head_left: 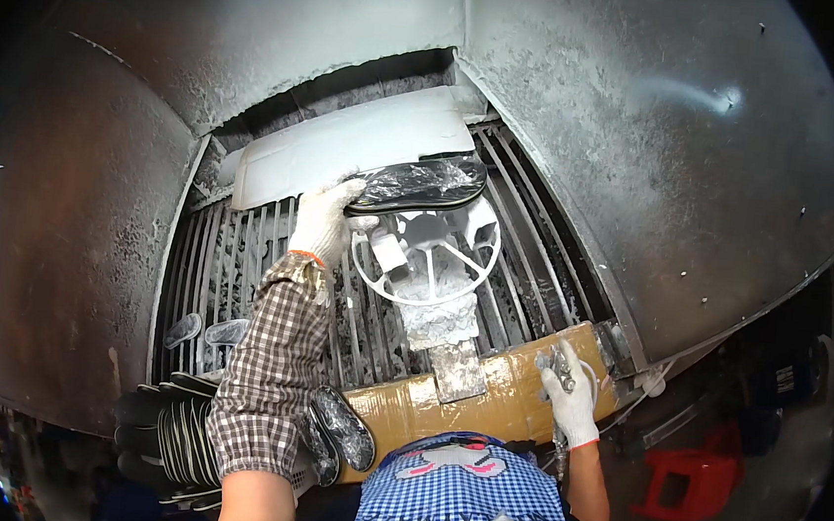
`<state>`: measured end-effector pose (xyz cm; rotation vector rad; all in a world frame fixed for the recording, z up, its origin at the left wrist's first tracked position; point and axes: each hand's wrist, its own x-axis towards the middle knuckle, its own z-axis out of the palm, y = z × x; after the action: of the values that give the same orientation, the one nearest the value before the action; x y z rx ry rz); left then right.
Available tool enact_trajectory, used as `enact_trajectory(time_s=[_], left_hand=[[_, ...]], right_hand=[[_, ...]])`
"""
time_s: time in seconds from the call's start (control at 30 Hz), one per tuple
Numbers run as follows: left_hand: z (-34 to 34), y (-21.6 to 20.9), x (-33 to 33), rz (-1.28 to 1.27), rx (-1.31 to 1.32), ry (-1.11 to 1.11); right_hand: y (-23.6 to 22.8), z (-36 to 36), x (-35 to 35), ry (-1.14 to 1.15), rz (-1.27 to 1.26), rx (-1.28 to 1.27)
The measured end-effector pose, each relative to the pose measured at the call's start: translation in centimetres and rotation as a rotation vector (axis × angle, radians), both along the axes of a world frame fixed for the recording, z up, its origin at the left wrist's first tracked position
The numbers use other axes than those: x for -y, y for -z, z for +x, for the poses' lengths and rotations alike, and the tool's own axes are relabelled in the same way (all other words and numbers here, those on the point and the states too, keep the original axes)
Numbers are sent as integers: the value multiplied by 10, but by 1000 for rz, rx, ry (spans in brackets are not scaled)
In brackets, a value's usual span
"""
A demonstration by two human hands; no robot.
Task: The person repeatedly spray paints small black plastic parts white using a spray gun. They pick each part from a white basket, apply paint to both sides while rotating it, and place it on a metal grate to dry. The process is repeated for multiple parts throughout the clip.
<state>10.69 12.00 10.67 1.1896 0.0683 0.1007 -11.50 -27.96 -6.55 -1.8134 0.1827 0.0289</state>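
Observation:
My left hand (322, 220), in a white knit glove, grips one end of a black shoe sole (422, 184) with a shiny, plastic-like surface. The sole lies level over the far part of a white spoked wheel (432, 280); whether it rests on it I cannot tell. Near the front right, my gloved right hand (571, 405) is closed around a metal spray gun (560, 362) with a hose hanging below it. That hand is above a tape-covered brown ledge (507, 368). Two shiny black soles (341, 428) lie beside my left forearm.
Metal booth walls (664, 153) enclose a slatted grate (218, 263) caked with white residue. A white sheet (337, 149) leans at the back. Many dark soles (186, 434) are stacked at the lower left. A red stool (686, 478) stands at the lower right.

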Motion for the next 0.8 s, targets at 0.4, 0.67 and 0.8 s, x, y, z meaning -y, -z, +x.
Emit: enact_trajectory(time_s=[0.4,0.67,0.8], left_hand=[[5,3,-10,521,-31,-150],[2,16,-13,576,-87,-163],[-3,17,-14,604,-121,-216]], right_hand=[[-22,-2,-6,1,-78,-1],[-26,0,-8,-22,-25,-73],[-25,1,-9,-33,-12,2]])
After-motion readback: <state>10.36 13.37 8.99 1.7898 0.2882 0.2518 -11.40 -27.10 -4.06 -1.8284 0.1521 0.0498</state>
